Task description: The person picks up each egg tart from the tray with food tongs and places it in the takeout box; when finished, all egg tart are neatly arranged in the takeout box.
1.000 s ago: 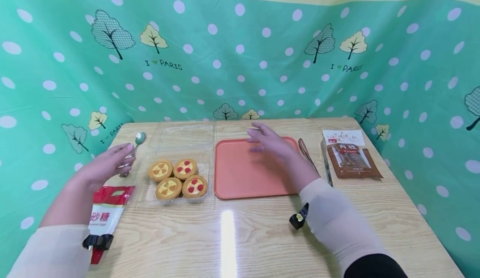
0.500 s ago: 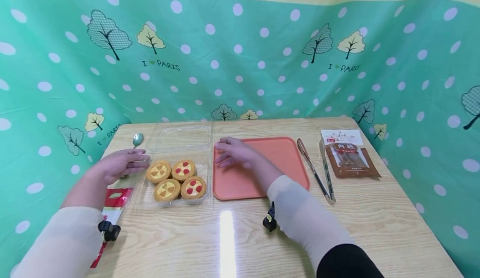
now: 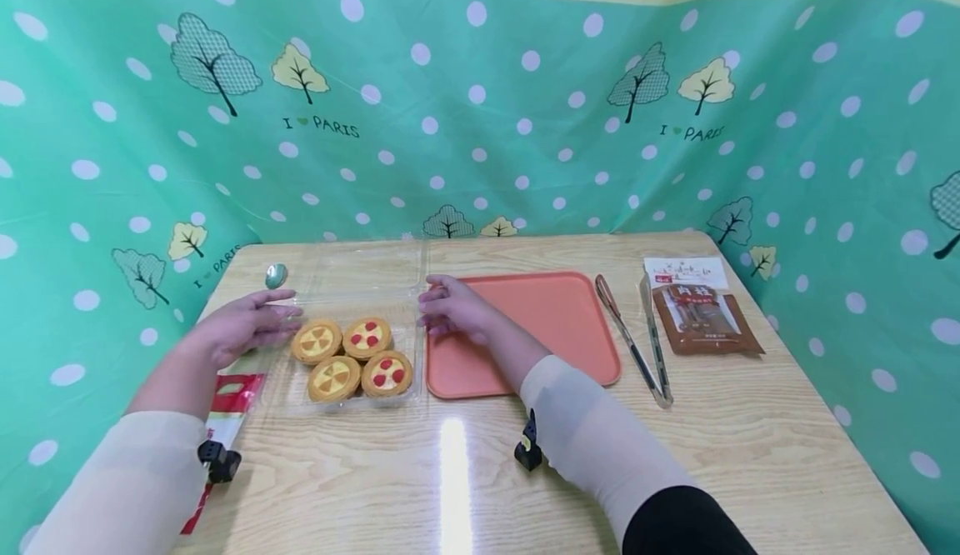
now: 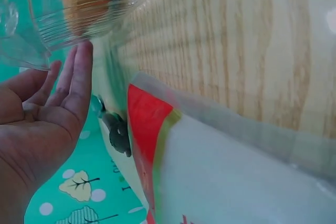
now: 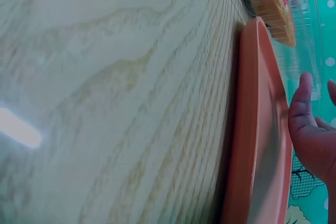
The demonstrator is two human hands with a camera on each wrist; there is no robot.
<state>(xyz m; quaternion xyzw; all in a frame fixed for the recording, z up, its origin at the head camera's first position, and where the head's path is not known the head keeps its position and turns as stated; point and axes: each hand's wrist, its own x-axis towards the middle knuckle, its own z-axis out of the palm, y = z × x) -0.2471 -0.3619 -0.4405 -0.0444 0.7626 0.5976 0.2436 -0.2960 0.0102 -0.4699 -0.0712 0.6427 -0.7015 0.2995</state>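
A clear plastic box (image 3: pixel 417 374) with its lid (image 3: pixel 365 267) folded back holds several egg tarts (image 3: pixel 367 337), some topped with red pieces. My left hand (image 3: pixel 251 326) is at the box's left side with its fingers extended. In the left wrist view, the fingertips (image 4: pixel 84 51) are right at the clear wall and the thumb is by the rim. My right hand (image 3: pixel 456 309) reaches over the left edge of a pink-orange tray (image 3: pixel 540 322), fingertips at the box's right rim. In the right wrist view, the thumb (image 5: pixel 304 90) and fingers are loosely spread.
Right of the tray lie metal tongs (image 3: pixel 656 355) and a brown snack packet (image 3: pixel 697 317). A spoon (image 3: pixel 276 275) is at the far left, its handle hidden behind my left hand. A red and white sugar bag (image 3: pixel 234 405) lies under my left forearm. Patterned curtain surrounds the table.
My right hand has moved left across the tray to the box's right rim. My left hand has moved right, from beside the spoon to the box's left side.
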